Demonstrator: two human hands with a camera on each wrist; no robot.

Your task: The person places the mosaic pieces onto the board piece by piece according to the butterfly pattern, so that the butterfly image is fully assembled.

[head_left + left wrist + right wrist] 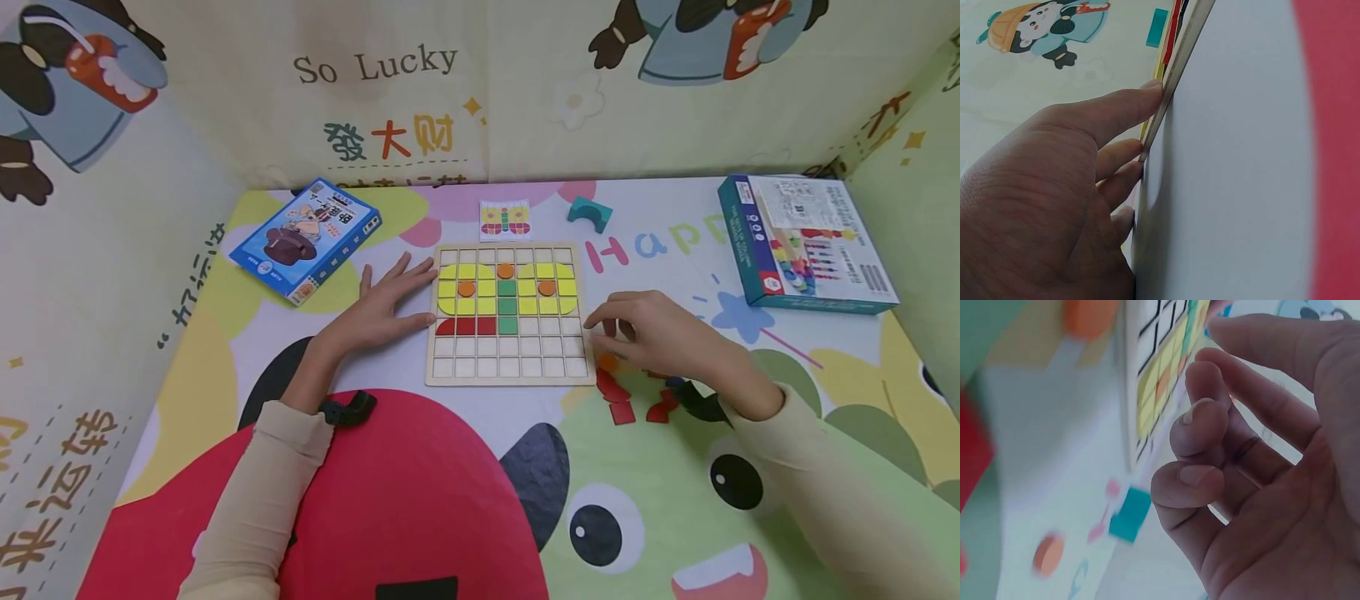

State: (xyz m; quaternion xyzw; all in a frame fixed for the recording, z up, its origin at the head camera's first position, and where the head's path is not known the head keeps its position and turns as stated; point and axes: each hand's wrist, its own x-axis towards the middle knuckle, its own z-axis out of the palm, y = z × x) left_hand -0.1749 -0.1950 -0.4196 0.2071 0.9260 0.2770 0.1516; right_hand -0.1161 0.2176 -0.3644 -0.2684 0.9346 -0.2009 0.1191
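A wooden grid board [510,368] lies on the table, its upper rows filled with yellow tiles [564,271], a green column [507,307] and round orange pieces [506,271]. Red tiles [465,326] line the row left of the lowest green tile. My left hand [378,308] spreads straight fingers against the board's left edge; thumb and fingertips touch that edge in the left wrist view. Beside the right edge hovers my right hand [652,329], fingers loosely bent with nothing visible between them. Loose red pieces [622,412] and an orange piece [607,362] lie below it.
A small butterfly pattern card [505,220] lies behind the board, with a teal arch block [590,213] to its right. A blue box [306,240] stands at the back left and a larger box [813,242] at the back right. Patterned cloth walls surround the table.
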